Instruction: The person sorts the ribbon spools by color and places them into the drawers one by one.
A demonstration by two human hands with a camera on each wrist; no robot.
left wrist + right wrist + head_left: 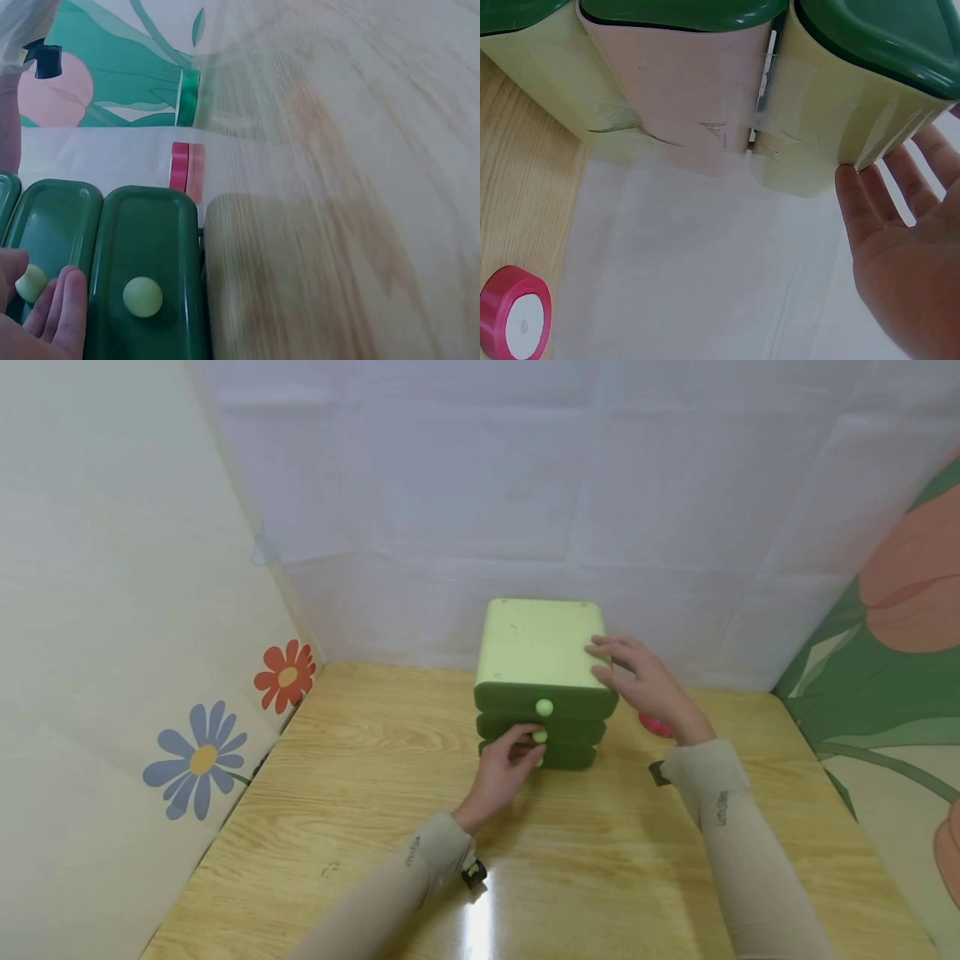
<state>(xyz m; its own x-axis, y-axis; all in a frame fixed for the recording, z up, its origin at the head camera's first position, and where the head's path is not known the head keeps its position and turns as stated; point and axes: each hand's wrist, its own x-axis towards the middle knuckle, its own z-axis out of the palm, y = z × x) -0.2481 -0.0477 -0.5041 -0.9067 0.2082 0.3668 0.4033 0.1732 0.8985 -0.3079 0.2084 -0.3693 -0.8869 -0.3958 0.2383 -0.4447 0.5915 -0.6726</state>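
Note:
A small drawer cabinet [546, 639] with a pale green top and three dark green drawer fronts stands on the table. My left hand [501, 777] is at the middle drawer, thumb and fingers around its round light green knob [31, 283]. Just below, the bottom drawer's knob [142, 297] sits beside my fingers. My right hand [643, 681] rests its fingertips on the cabinet's upper right side, fingers fairly straight. From the right wrist, the cabinet's side shows yellow and pink drawer casings [682, 82] with clear tape across them.
To the cabinet's right lies a roll of pink ribbon [516, 313]. A green ribbon roll [187, 97] stands farther off on the wood-grain table [375, 793]. A white sheet [450, 510] hangs behind, and flower-printed panels [202, 760] flank the table.

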